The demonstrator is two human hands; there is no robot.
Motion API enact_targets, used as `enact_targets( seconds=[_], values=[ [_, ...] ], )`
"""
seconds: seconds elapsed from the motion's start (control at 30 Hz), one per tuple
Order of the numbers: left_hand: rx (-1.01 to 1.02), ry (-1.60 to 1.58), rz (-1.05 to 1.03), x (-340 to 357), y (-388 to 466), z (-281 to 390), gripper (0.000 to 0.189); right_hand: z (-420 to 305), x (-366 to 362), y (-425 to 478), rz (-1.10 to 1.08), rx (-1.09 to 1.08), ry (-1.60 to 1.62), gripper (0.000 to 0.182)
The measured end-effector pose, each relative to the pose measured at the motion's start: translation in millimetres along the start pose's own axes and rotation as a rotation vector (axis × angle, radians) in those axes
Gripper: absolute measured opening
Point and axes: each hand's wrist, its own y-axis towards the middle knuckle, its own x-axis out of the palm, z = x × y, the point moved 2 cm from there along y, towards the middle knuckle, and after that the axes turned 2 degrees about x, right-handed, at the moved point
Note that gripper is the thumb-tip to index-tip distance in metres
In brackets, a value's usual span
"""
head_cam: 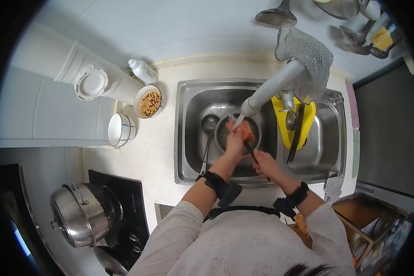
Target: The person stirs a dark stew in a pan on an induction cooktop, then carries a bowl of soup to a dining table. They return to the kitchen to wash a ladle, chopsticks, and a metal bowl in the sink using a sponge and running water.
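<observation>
In the left basin of a steel sink (pixel 193 172) stands a round metal pan or bowl (pixel 217 141). My left hand (pixel 235 143) is over it, closed on a wet pinkish-red cloth or scrubber (pixel 246 131), blurred by motion. Water runs onto it from the grey spout (pixel 250 107). The fingers of my right hand (pixel 265 163) grip a dark, slender handle (pixel 250 149). Its far end goes under the cloth, so I cannot tell what tool it belongs to. A steel ladle (pixel 209 126) lies left of the pan.
A yellow strainer (pixel 279 117) with dark chopsticks (pixel 298 134) sits over the right basin. Left on the counter are a bowl of beans or nuts (pixel 150 103), white bowls (pixel 119 129) and a white bottle (pixel 143 71). A large steel pot (pixel 79 215) is on the stove (pixel 124 183).
</observation>
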Motion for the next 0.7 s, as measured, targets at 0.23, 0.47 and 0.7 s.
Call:
enact_targets(
  seconds=[0.23, 0.47, 0.7],
  values=[
    [0.204, -0.172, 0.086, -24, 32, 2, 0.024, 22, -12, 3, 0.16, -0.314, -0.408, 0.025],
    [0.24, -0.244, 0.014, -35, 30, 1, 0.026, 8, -29, -25, 0.345, -0.622, -0.727, 0.021],
    [0.246, -0.227, -0.078, -22, 6, 13, 0.027, 4, -26, 1, 0.211, -0.499, -0.651, 0.021]
  ],
)
